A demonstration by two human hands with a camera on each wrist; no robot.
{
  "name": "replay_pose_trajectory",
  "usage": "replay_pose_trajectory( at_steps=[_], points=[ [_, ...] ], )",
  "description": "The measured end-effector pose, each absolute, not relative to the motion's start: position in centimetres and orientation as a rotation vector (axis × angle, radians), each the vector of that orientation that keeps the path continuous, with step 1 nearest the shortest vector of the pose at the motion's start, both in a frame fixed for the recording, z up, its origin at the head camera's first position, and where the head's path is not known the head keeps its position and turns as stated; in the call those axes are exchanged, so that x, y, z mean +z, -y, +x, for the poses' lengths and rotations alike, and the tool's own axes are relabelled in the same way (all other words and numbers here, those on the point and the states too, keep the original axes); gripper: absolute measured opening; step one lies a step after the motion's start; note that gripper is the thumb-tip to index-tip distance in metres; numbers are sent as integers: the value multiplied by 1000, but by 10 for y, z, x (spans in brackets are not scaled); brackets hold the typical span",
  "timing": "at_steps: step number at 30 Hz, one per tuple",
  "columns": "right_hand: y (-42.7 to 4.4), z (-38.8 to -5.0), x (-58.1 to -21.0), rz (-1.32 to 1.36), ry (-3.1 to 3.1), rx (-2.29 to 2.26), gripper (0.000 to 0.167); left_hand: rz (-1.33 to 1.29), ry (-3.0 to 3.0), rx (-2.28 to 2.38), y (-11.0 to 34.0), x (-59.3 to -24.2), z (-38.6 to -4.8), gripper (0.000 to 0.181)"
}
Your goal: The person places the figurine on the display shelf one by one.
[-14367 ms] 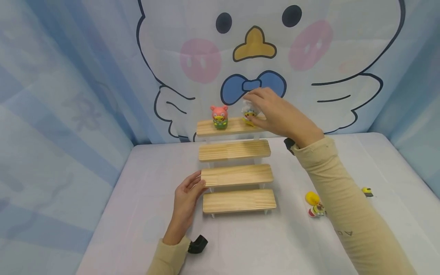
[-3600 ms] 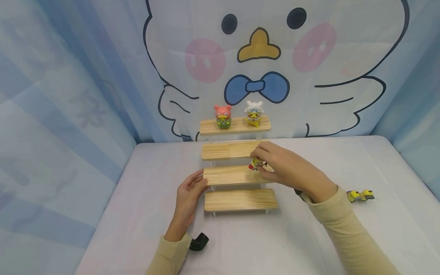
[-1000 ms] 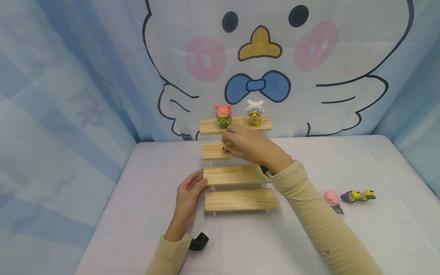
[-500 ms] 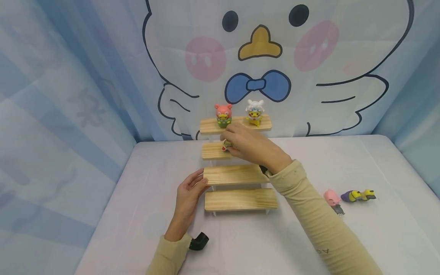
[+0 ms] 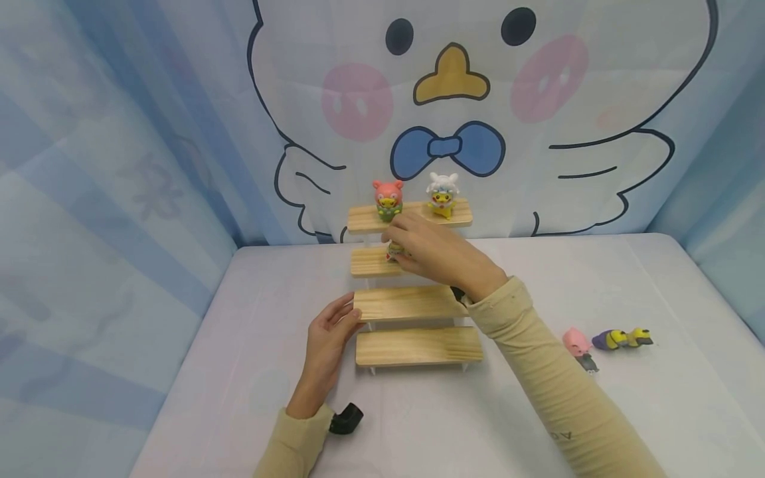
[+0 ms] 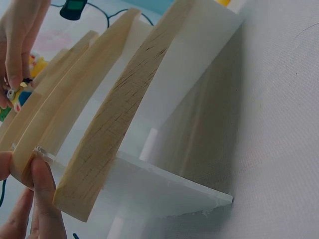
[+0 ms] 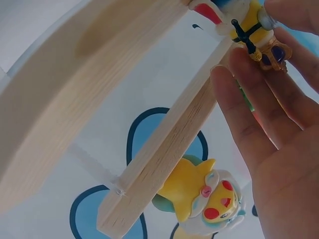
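My right hand pinches a small yellow figurine at the left part of the second shelf from the top. In the right wrist view the figurine shows a dark cross-shaped piece and a gold-and-purple part between thumb and fingers. My left hand grips the left end of the third shelf, thumb on the near edge. On the top shelf stand a pink-hooded figurine and a white-hooded yellow one. Whether the held figurine's base touches the wood is hard to tell.
The lowest shelf is nearest me. On the white table to the right lie a pink-headed figurine, a purple-and-yellow one and a yellow one. A printed curtain hangs behind.
Since several seconds ago my right hand has carried the figurine from above the third shelf back and left to the second shelf. Over the last half second it shifts only slightly; my left hand stays put.
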State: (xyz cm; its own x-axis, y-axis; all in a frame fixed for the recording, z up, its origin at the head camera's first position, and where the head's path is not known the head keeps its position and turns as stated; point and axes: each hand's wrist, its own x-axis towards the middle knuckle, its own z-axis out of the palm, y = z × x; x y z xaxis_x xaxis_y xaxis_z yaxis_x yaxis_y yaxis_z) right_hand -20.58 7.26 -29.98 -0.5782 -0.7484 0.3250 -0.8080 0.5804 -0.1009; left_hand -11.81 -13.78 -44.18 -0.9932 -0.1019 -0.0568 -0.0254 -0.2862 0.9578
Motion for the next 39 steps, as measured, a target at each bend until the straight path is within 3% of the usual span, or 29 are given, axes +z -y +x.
replay_pose_trajectory(
  at_steps=[39],
  points=[
    [-108,-177,-298,1302,2401,333,35,192,1833,-2480,136,-441,-118,42]
  ],
)
